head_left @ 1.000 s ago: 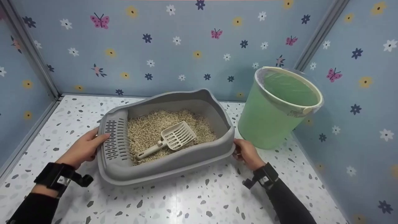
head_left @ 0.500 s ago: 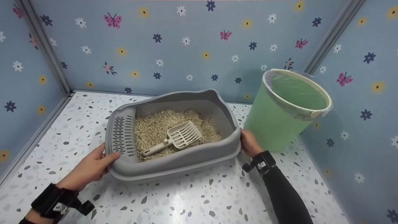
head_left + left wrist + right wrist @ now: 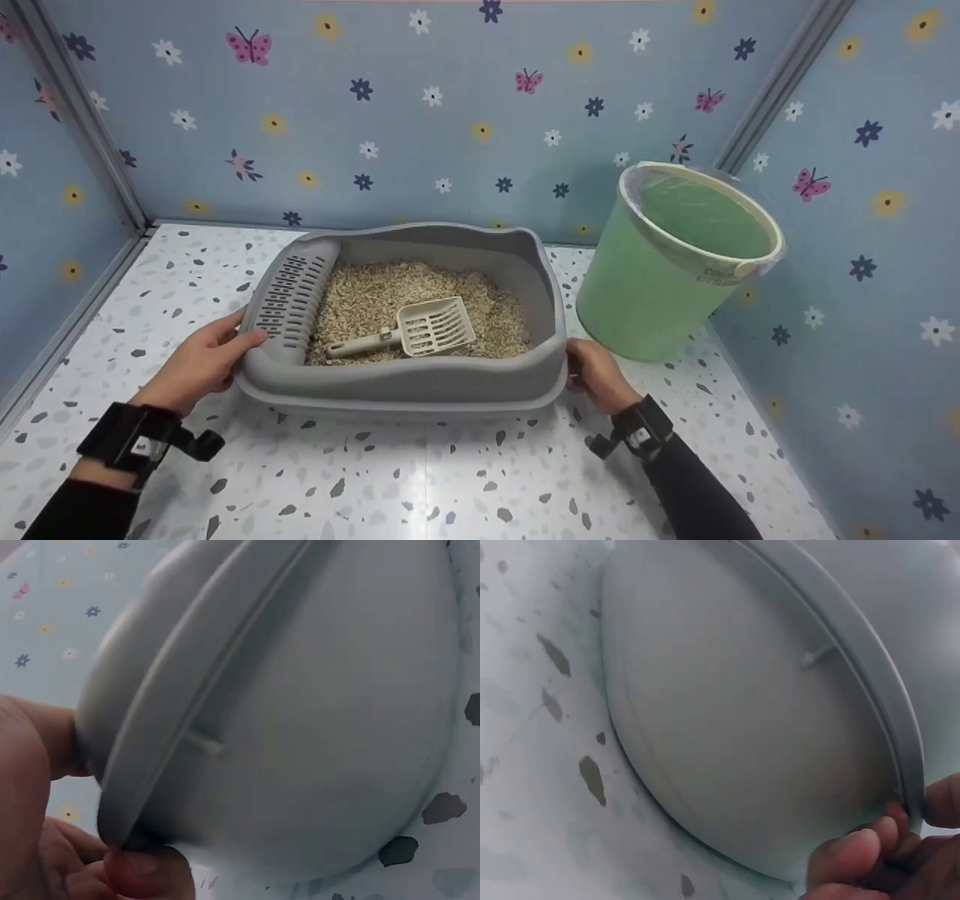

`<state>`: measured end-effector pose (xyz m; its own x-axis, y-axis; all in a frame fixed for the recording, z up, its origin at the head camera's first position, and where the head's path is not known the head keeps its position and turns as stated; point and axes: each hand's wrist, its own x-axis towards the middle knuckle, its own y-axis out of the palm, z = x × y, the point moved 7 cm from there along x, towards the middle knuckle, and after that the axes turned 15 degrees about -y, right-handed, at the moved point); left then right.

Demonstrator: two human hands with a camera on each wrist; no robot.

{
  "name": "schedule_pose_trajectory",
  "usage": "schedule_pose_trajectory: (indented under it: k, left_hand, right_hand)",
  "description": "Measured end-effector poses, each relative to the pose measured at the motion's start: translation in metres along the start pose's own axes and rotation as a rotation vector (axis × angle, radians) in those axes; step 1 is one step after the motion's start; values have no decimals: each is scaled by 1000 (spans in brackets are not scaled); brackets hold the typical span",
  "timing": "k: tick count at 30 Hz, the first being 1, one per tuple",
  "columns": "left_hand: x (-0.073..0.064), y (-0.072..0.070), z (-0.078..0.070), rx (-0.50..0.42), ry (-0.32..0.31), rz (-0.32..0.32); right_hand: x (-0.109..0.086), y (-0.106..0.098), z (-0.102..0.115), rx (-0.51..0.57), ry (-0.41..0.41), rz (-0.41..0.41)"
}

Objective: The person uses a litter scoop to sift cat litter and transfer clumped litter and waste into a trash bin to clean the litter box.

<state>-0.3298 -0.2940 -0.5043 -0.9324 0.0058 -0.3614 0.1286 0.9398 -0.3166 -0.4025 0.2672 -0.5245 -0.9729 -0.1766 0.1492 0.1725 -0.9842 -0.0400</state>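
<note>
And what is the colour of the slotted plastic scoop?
Pale beige. The slotted plastic scoop shows best in the head view, inside the grey plastic tray.

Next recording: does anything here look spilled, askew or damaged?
Nothing stands out. The litter appears contained in the gray tray, the scoop lies on top of it, and I see no grains on the speckled surface. The green bin seems to lean, though that may just be lens distortion.

Tray (image 3: 322, 727) – cut off, wrist cams
</note>
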Motion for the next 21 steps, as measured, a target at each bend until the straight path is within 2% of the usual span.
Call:
schedule_pose_trajectory:
  k: [3, 6, 9, 11, 16, 21]
  left_hand:
    - [-8, 1, 1, 50, -14, -81]
    - [-24, 10, 1, 99, -6, -138]
    - [-37, 21, -1, 83, 1, -136]
    - [-40, 24, -1, 66, 0, -135]
    - [-35, 24, -4, 12, -41, -105]
    - [-20, 14, -5, 28, -55, -117]
  right_hand:
    - [10, 1, 0, -28, 29, -14]
    - [30, -2, -1, -30, 48, -58]
    - [50, -5, -2, 6, 40, -110]
    - [58, -5, -4, 32, 21, -132]
    - [51, -6, -8, 72, -50, -144]
    - [33, 1, -8, 88, -57, -126]
